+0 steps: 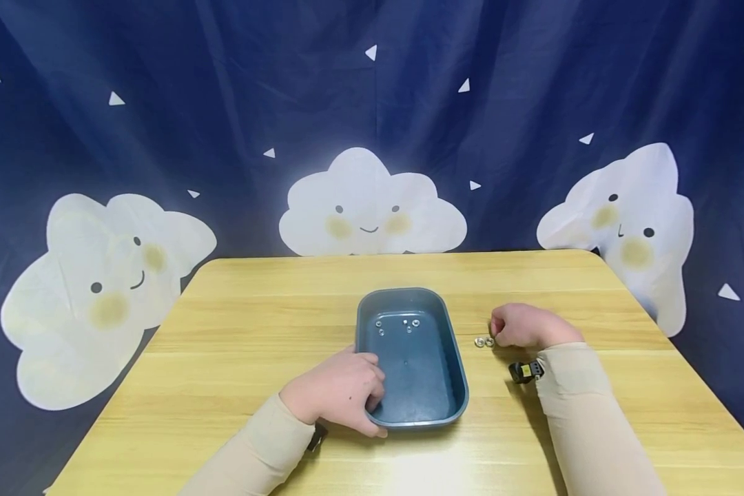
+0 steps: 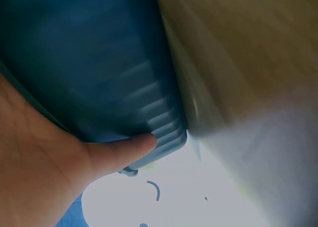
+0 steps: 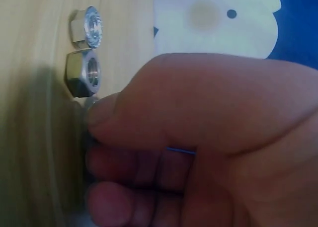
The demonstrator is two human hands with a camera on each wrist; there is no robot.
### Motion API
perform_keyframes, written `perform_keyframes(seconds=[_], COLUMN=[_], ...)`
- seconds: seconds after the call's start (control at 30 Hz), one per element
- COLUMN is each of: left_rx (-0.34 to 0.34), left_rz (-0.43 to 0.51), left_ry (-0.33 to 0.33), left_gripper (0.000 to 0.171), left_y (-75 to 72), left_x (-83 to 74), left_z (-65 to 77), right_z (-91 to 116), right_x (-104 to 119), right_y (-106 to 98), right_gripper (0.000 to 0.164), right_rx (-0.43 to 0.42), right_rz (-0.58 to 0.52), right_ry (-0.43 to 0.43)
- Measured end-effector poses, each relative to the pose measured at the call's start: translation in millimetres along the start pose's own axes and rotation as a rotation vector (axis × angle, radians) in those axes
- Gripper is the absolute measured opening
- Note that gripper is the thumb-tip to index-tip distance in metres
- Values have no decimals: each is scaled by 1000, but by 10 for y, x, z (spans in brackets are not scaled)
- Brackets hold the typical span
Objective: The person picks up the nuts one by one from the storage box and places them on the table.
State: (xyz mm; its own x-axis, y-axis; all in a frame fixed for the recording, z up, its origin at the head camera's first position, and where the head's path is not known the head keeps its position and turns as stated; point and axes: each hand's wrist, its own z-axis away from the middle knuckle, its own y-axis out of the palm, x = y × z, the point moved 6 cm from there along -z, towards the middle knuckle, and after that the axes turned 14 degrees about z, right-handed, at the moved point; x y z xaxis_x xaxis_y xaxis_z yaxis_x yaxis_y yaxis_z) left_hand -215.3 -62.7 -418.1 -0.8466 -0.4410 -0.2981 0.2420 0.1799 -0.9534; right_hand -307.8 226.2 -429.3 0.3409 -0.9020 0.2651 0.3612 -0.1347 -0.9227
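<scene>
A dark blue-grey plastic tray (image 1: 403, 421) sits on the wooden table. My left hand (image 1: 341, 391) grips its near left rim; the left wrist view shows the thumb (image 2: 124, 152) against the ribbed outer wall. Right of the tray, my right hand (image 1: 533, 325) is down at the tabletop with curled fingers. Thumb and fingertips pinch a small metal piece, apparently a nut, mostly hidden; only a glint shows at the thumb tip. Beside them stand a hex nut (image 3: 83, 74) and a serrated flange nut (image 3: 87, 27).
Several small metal nuts (image 1: 416, 322) lie in the far part of the tray. The wooden table (image 1: 273, 310) reaches back to a dark blue curtain (image 1: 322, 83) printed with white clouds. Dark wrist cameras (image 1: 523, 373) are strapped at the sleeves.
</scene>
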Motion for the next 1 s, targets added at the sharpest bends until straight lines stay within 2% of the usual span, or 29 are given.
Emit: perform_keyframes(seconds=[0.43,0.67,0.8,1.0], left_rx=[-9,9,10,4], left_rz=[2,9,9,16], left_ry=[20,-5,-4,-4], left_gripper=[49,49,49,49], left_y=[12,33,35,18], left_x=[-4,3,-2,-1], left_z=[2,6,7,-1], right_z=[-43,-28,-27,-39], right_x=[15,29,33,92], right_y=[55,47,-1,-152], right_gripper=[17,16,10,3], right_rx=[2,-3,-41,-158], right_rz=[17,-7,-1,51], right_ry=[28,23,21,-7])
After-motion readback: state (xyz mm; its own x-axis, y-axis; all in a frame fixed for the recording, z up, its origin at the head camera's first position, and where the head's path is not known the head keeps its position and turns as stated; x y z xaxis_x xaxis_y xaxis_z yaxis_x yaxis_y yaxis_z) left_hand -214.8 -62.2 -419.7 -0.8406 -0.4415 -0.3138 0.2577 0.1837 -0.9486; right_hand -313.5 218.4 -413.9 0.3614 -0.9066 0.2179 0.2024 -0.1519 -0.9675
